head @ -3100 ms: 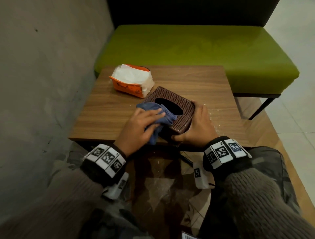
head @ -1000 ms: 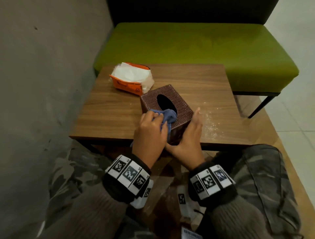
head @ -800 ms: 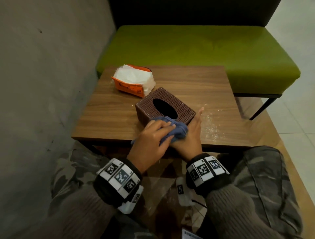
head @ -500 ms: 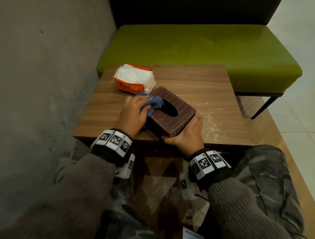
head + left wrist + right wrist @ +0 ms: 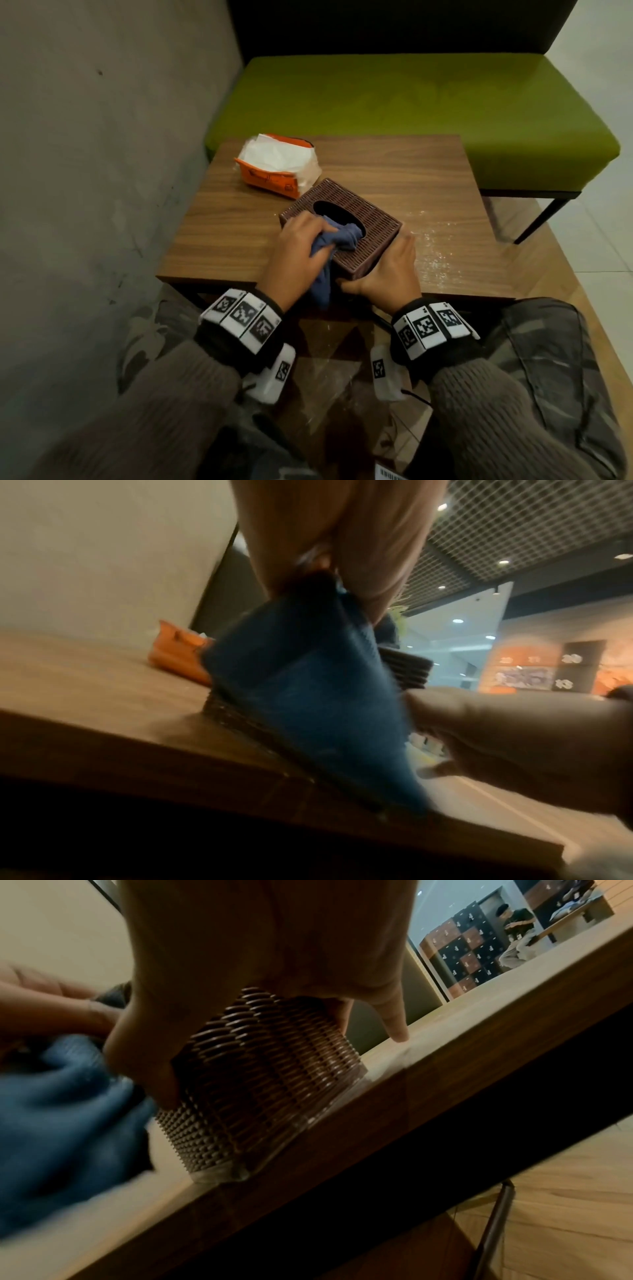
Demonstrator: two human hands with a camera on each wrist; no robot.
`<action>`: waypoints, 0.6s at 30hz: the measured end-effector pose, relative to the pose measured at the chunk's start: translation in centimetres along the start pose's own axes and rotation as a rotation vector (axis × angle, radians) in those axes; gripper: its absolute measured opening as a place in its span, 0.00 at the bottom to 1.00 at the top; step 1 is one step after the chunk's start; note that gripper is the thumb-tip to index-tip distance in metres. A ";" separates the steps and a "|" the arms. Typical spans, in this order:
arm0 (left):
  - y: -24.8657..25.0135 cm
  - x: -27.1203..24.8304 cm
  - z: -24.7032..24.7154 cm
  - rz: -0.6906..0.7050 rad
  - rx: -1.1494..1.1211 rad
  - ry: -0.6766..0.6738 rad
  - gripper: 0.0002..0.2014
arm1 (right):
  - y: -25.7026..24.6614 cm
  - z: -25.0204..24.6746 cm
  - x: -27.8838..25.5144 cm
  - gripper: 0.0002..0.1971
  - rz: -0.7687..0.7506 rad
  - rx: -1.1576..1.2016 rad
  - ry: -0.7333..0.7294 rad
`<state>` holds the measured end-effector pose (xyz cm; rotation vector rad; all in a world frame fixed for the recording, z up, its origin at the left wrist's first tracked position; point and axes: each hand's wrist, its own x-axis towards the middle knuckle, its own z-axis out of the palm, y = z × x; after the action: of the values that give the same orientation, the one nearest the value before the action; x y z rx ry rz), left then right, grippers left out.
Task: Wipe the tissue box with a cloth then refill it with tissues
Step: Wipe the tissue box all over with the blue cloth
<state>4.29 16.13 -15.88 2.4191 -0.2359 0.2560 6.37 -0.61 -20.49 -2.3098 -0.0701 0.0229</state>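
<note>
From the head view, the brown woven tissue box [image 5: 342,226] sits near the table's [image 5: 394,164] front edge. The left hand [image 5: 298,246] clutches a blue cloth [image 5: 337,240] on its lid by the oval hole; the right hand [image 5: 387,270] clasps its 4 o'clock corner. At 11 o'clock lies an orange tissue pack [image 5: 277,168], its print unreadable.

Left wrist: cloth [image 5: 308,691] bunched in the fingers [image 5: 377,547], draping down the box.

Right wrist: thumb and fingers [image 5: 394,1010] straddle the box [image 5: 267,1074].
</note>
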 end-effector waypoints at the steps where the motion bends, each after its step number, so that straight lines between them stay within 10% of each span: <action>1: 0.0 0.0 -0.1 0.017 -0.021 -0.022 0.10 | 0.0 -0.1 0.0 0.70 -0.003 0.001 0.003; 7: -3.9 3.3 -2.9 -0.190 0.006 0.184 0.09 | 0.2 -0.3 0.3 0.69 -0.017 0.012 -0.001; 14: 0.3 -0.7 0.2 0.164 0.031 0.013 0.14 | 0.2 -0.3 0.2 0.68 -0.045 -0.015 -0.004; 18: -2.5 3.4 -1.5 -0.055 0.082 0.135 0.12 | 0.3 -0.3 0.3 0.64 -0.057 0.010 0.026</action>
<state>7.95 18.64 -15.42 2.4727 -0.0991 0.4095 6.71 -1.05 -20.51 -2.2962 -0.1224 -0.0360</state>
